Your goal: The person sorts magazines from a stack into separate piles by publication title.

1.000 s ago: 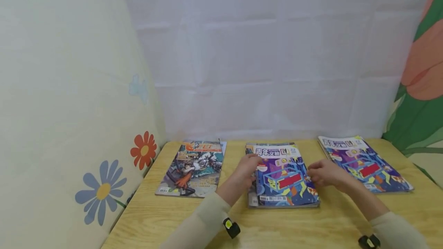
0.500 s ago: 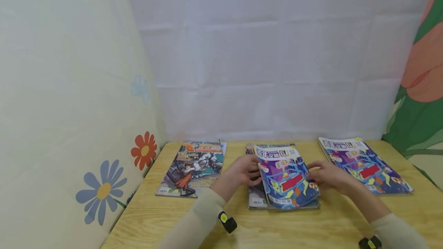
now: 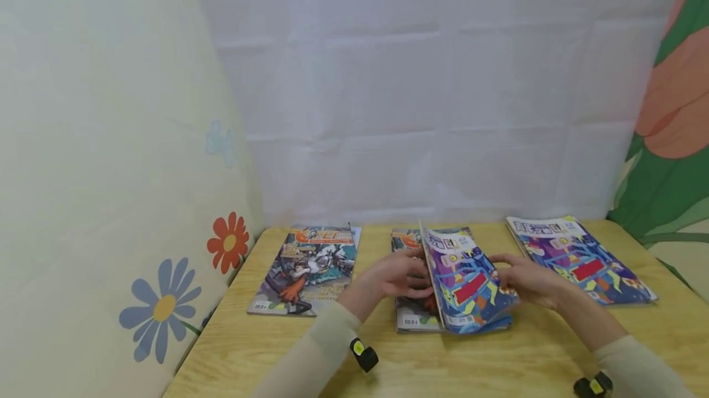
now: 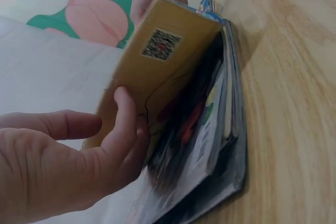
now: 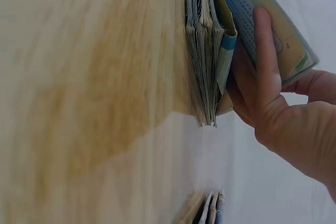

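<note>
On the table (image 3: 498, 361), both hands (left (image 3: 396, 276), right (image 3: 528, 280)) hold the tilted top magazine (image 3: 465, 278)

Bare table (image 3: 310, 355) is lying open in front; side magazine piles (image 3: 307, 269) (left and right) are flanking the middle stack (image 3: 412, 318).

Setting: a light wooden tabletop (image 3: 498, 361) with visible grain and a rounded near-left corner, set into a corner of hung cloths. Rear: a white sheet (image 3: 432, 109) marked by square fold creases. Left: a cream cloth (image 3: 100, 139) printed with a red-orange flower (image 3: 229, 242), a blue flower (image 3: 164, 307) and a pale blue one above. Right: a cloth (image 3: 672, 139) with large green leaves and a salmon bloom. Lighting even and soft
</note>
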`<state>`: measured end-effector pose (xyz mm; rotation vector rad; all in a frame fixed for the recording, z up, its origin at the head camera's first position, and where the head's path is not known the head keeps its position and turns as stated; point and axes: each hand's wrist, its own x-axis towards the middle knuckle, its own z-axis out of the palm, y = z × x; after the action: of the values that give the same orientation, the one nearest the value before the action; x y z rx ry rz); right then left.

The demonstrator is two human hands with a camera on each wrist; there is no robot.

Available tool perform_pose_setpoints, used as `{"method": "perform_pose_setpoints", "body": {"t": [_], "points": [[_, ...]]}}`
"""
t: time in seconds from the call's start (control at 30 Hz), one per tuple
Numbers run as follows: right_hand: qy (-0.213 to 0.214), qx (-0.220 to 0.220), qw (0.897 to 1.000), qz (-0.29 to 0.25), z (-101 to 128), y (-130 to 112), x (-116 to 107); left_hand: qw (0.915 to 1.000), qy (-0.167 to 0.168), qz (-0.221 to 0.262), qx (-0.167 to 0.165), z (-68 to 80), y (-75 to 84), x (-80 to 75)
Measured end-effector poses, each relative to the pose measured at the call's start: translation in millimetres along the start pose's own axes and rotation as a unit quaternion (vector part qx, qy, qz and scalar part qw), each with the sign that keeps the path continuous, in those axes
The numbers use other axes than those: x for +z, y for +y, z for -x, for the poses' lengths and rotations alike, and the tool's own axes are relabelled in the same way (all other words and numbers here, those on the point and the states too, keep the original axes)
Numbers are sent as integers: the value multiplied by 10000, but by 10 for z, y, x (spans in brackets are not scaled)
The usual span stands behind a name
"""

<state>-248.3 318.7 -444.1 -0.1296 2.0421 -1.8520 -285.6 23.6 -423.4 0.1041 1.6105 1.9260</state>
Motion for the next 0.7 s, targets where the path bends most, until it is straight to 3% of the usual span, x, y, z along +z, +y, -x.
{"method": "perform_pose_setpoints", "body": {"t": [0.37,0.7], "points": [[132,-56,9999,-37,8,-35,-71,9995,286,24,165,7,54,-14],[420,-30,9988,-258,69,-81,-167,9989,149,-100,423,32,102,-5]]}}
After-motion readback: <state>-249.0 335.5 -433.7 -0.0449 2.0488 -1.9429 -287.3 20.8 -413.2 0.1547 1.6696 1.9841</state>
